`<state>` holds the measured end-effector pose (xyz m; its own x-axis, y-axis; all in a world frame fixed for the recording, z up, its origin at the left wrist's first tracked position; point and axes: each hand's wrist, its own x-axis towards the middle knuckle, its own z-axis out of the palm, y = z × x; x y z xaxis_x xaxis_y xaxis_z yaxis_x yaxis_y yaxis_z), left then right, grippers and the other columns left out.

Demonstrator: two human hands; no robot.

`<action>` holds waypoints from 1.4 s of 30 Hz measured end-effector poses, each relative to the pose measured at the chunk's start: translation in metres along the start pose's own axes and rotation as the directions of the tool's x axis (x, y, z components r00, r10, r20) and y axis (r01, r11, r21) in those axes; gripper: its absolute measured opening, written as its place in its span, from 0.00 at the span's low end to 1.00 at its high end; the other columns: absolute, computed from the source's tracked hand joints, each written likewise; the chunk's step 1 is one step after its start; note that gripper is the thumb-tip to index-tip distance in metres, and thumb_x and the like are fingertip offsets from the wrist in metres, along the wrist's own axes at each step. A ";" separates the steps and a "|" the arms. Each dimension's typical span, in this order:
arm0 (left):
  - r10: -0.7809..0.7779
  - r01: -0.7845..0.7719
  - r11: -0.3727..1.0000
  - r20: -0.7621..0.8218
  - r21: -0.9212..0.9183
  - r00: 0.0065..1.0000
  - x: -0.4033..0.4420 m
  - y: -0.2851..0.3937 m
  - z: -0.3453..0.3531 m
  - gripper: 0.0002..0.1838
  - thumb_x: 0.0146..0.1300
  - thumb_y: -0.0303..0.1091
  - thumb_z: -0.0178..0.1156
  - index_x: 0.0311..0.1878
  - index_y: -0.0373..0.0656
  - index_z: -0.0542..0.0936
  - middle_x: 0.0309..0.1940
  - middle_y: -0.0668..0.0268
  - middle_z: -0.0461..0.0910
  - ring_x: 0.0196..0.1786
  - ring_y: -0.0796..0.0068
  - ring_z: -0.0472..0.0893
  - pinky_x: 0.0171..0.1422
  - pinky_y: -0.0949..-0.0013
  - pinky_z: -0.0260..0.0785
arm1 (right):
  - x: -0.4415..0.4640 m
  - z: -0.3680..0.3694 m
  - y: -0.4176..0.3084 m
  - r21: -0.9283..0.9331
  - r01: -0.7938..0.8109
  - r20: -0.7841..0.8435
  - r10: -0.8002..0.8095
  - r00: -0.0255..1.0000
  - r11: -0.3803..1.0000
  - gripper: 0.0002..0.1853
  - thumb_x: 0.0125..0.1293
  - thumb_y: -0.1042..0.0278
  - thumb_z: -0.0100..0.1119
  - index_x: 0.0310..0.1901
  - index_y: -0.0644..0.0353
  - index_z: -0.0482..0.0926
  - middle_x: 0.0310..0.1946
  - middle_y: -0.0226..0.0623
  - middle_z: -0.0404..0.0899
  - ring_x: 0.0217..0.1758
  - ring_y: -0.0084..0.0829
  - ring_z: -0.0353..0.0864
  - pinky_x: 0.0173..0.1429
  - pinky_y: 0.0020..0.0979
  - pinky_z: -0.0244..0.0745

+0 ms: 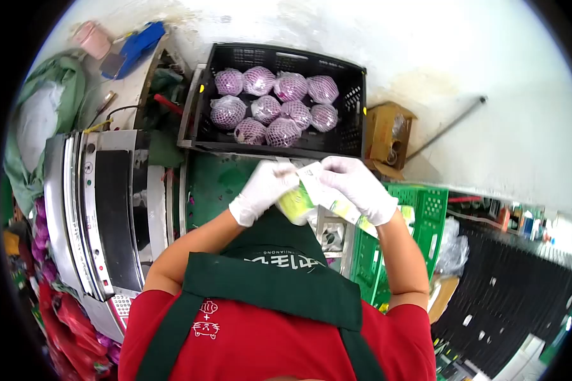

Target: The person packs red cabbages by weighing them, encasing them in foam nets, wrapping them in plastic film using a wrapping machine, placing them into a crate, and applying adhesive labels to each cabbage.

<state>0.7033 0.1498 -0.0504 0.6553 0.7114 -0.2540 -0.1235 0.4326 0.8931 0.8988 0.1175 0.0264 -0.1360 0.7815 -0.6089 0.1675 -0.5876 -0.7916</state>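
Both my hands wear white gloves and meet in front of the green apron. My left hand pinches the edge of a green-and-white label strip. My right hand is closed on the same strip from the other side, fingertips pressed together. Below the fingers hangs a yellow-green part, seemingly a label roll, partly hidden by my left hand. A further length of labels trails under my right hand. Just beyond stands a black crate holding several round purple bundles in pale mesh and clear wrap.
A sealing-type machine with a dark top stands at left. Green crates are stacked at right, and a cardboard box leans by the wall. A dark rod rests against the wall. Black ridged sheeting lies at far right.
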 end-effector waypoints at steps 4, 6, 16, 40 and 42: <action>-0.393 0.417 0.904 0.199 -0.098 0.898 -0.019 -0.025 -0.002 0.18 0.61 0.35 0.65 0.51 0.35 0.79 0.40 0.67 0.82 0.44 0.81 0.80 0.50 0.75 0.72 | 0.063 -0.068 -0.022 -0.634 0.153 -0.026 -0.218 0.976 0.758 0.11 0.62 0.64 0.58 0.40 0.63 0.81 0.32 0.44 0.82 0.37 0.34 0.82 0.44 0.33 0.75; -0.480 0.462 0.821 0.031 -0.337 0.877 -0.021 -0.045 -0.027 0.17 0.63 0.37 0.64 0.48 0.33 0.80 0.37 0.65 0.83 0.40 0.79 0.81 0.47 0.76 0.73 | 0.125 -0.098 -0.022 -0.826 0.071 -0.132 -0.315 0.940 0.559 0.11 0.62 0.62 0.57 0.39 0.60 0.81 0.33 0.48 0.82 0.39 0.42 0.82 0.45 0.38 0.75; -0.128 0.015 0.992 -0.989 -0.127 0.077 -0.081 -0.051 -0.150 0.12 0.64 0.31 0.62 0.47 0.34 0.81 0.35 0.64 0.83 0.32 0.80 0.81 0.33 0.75 0.74 | 0.478 0.020 -0.015 -0.747 0.381 0.113 -0.461 0.880 0.544 0.19 0.56 0.53 0.65 0.39 0.60 0.79 0.36 0.50 0.81 0.44 0.50 0.81 0.47 0.44 0.74; -0.242 -0.017 0.952 -0.786 -0.305 0.569 0.010 -0.076 -0.144 0.13 0.63 0.31 0.64 0.49 0.34 0.81 0.38 0.67 0.84 0.38 0.82 0.80 0.43 0.76 0.74 | 0.355 0.079 -0.020 0.455 -0.397 0.676 -0.019 0.737 0.797 0.48 0.66 0.25 0.23 0.71 0.64 0.57 0.64 0.46 0.67 0.68 0.39 0.65 0.69 0.44 0.58; -0.138 -0.060 0.972 -0.763 -0.226 0.631 0.013 -0.069 -0.138 0.15 0.63 0.31 0.64 0.52 0.35 0.80 0.43 0.67 0.83 0.45 0.81 0.79 0.52 0.75 0.71 | 0.322 0.085 -0.026 0.410 -0.323 0.653 -0.027 0.757 0.853 0.50 0.64 0.23 0.24 0.74 0.60 0.51 0.73 0.46 0.53 0.76 0.41 0.51 0.74 0.48 0.43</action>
<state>0.6177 0.2053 -0.1665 -0.1383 0.8118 -0.5674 -0.3274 0.5032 0.7997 0.7679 0.3663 -0.1535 -0.7450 0.4707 -0.4727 -0.2134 -0.8396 -0.4996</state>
